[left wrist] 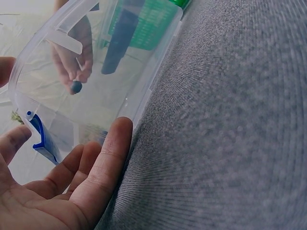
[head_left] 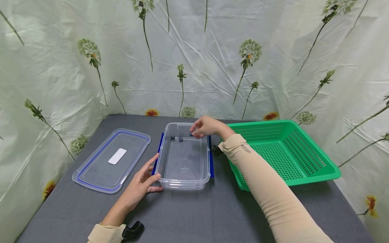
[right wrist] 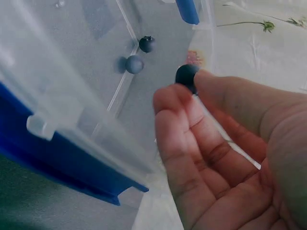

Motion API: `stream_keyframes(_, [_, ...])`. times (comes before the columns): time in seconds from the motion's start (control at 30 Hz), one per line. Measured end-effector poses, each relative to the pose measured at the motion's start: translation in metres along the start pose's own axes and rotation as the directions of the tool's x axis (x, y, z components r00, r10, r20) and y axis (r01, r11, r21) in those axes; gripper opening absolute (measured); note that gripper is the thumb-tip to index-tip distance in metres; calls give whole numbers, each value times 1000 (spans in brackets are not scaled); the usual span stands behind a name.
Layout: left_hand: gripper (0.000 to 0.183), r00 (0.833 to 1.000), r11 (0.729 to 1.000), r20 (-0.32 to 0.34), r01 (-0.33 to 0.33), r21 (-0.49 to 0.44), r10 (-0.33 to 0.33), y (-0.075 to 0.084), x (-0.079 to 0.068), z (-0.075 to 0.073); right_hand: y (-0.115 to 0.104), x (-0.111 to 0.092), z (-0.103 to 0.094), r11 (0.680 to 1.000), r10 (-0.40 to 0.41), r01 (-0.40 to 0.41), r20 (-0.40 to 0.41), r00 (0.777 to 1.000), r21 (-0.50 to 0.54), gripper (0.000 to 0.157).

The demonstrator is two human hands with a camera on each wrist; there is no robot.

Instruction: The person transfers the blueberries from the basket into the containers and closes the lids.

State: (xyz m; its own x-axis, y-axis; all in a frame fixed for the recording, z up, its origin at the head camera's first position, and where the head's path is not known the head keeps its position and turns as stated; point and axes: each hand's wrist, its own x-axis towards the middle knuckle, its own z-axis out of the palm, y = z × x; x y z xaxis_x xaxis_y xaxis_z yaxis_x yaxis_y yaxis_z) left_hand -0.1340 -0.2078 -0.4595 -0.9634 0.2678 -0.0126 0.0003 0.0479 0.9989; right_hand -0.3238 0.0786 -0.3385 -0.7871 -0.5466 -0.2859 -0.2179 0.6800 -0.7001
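Observation:
My right hand (head_left: 206,127) is over the far right part of a clear plastic food container (head_left: 185,158). Between its thumb and fingertips it pinches a dark blueberry (right wrist: 187,78), which also shows through the container wall in the left wrist view. Two more blueberries, one paler (right wrist: 134,64) and one darker (right wrist: 147,44), lie near the container's far end. Spread at the near left corner, my left hand (head_left: 141,184) rests against the container, its fingers fairly straight. Blue side latches (head_left: 211,158) hang unfastened along both long sides.
At left, the container's lid (head_left: 112,162) lies flat with its blue seal and a white label. A green perforated basket (head_left: 316,179) stands to the right, partly behind my right forearm. The grey-covered table (head_left: 188,216) meets a floral curtain (head_left: 212,67) at the back.

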Motion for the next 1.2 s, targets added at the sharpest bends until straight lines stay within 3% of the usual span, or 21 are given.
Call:
stream_keyframes(0.23, [72,1000,1000,-3,9,-4,-9,-3,1,0,-7,10,11,996,86,-86,38,996,2,29])
stream_keyframes(0.77, [71,1000,999,5,11,32,-11,-4,1,-3,-19,32,39,991,126,-128,64,990,26,37])
stream_keyframes(1.2, [71,1000,999,-2,27,33,-27,-4,1,-2,-23,33,49,997,69,-72,83,994,40,45])
